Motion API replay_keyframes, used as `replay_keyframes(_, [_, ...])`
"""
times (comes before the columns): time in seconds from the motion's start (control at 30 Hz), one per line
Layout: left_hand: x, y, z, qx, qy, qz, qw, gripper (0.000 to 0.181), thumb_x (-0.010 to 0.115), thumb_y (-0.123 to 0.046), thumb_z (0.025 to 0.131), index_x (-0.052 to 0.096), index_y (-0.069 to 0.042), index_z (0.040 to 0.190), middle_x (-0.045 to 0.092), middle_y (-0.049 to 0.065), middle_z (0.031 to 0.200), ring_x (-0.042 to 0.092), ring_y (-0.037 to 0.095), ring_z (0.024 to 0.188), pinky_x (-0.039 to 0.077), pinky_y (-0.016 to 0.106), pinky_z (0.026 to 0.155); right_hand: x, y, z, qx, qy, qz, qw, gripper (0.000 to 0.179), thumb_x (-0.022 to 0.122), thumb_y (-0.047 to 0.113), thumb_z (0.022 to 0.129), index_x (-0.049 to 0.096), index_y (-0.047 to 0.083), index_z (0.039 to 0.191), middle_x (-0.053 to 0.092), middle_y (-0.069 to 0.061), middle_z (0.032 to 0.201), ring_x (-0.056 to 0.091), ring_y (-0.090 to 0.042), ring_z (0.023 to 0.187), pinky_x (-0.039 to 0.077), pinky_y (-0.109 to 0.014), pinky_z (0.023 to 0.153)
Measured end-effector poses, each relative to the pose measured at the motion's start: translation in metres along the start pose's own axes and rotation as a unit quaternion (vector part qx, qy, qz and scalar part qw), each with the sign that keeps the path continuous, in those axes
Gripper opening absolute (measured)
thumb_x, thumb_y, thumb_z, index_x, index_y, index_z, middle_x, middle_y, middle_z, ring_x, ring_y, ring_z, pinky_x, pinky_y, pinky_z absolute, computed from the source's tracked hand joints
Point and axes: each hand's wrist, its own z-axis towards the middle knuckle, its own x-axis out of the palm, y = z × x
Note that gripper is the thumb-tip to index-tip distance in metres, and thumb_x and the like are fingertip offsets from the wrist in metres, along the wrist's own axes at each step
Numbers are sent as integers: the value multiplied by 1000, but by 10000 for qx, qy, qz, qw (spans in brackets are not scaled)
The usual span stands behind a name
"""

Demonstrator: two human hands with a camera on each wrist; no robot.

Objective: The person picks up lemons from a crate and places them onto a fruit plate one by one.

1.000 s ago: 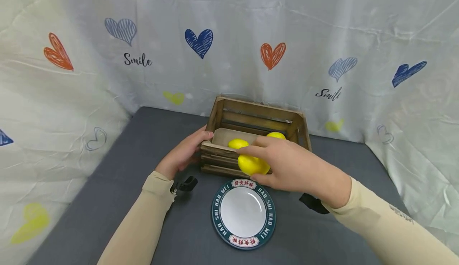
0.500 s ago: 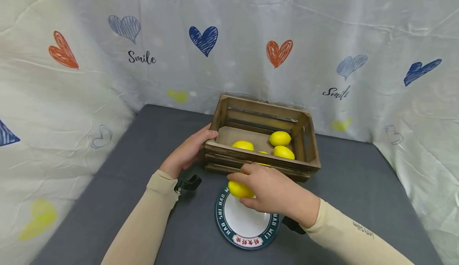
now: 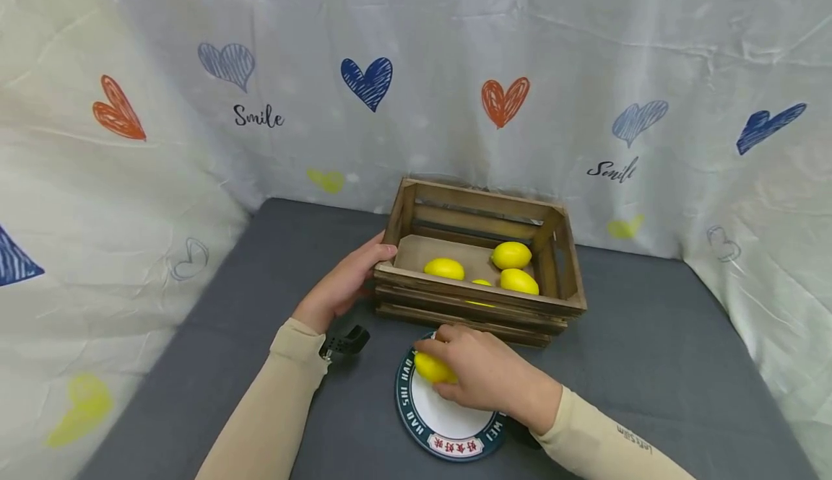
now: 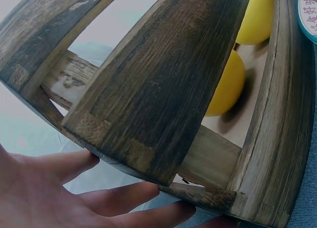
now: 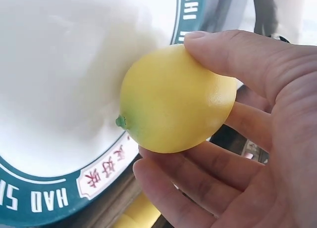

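Observation:
My right hand point(image 3: 490, 372) grips a yellow lemon point(image 5: 176, 99) between thumb and curled fingers, close over a round plate point(image 3: 448, 422). The plate is white with a dark green lettered rim. A green stem end shows on the lemon in the right wrist view. Behind the plate stands a slatted wooden crate point(image 3: 468, 312) with several lemons inside, among them one lemon point(image 3: 445, 268) at the left. My left hand point(image 3: 344, 281) holds the crate's left end, thumb on the top edge. In the left wrist view its fingertips point(image 4: 143, 188) lie against the crate's outer slats.
A dark grey cloth point(image 3: 663, 364) covers the table. White curtain point(image 3: 435, 18) with printed hearts hangs right behind the crate and along both sides. A black wrist strap point(image 3: 347, 341) sits at my left wrist.
My right hand has brought the lemon from the crate's front edge toward me and down over the plate. The left hand has stayed on the crate, and the head view has shifted slightly.

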Motion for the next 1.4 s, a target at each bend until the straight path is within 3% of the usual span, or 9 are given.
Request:
replay_keyframes(0.4, [-5,2,-4,9,-40,-136,9999,85,49,-58,105,8,-34,176,17,11,182,39,50,156,37,76,120,5,1,1,-47,89,-146,9998,53,86,36,93,71,23,143,73,-1,120,62,-11,92,59,-30,83])
replay_keyframes(0.6, [-5,6,-3,45,-26,-153,9999,86,49,-58,105,8,-33,176,18,12,181,41,49,154,38,75,119,-6,3,-2,32,119,-275,9995,56,86,38,92,70,23,144,74,0,121,65,-11,93,61,-32,83])
replay_keyframes(0.8, [-2,4,-2,77,15,-116,9999,88,50,-59,105,7,-32,176,17,12,182,42,50,155,39,75,119,-41,6,-12,-68,-15,-415,9991,55,87,37,93,70,23,144,73,3,119,64,-7,92,60,-28,80])
replay_keyframes(1.13, [-2,4,0,109,19,-38,9999,89,50,-61,104,7,-33,176,16,13,182,42,50,155,39,76,118,-127,1,-15,-469,-551,-719,9948,49,82,38,97,71,24,143,72,6,122,66,-7,86,59,-29,76])
replay_keyframes(1.3, [-1,5,2,140,30,19,9999,89,51,-61,104,6,-33,176,17,14,181,42,50,155,39,76,118,-150,-17,1,-78,-613,-837,9946,50,83,35,96,71,25,143,73,5,119,63,-9,85,58,-32,78])
replay_keyframes(1.4, [0,5,2,117,31,20,9999,90,50,-62,104,5,-32,176,16,14,182,40,51,156,38,77,118,-156,-32,14,332,-410,-839,9951,50,82,34,97,71,23,144,73,3,128,68,-14,98,62,-39,90])
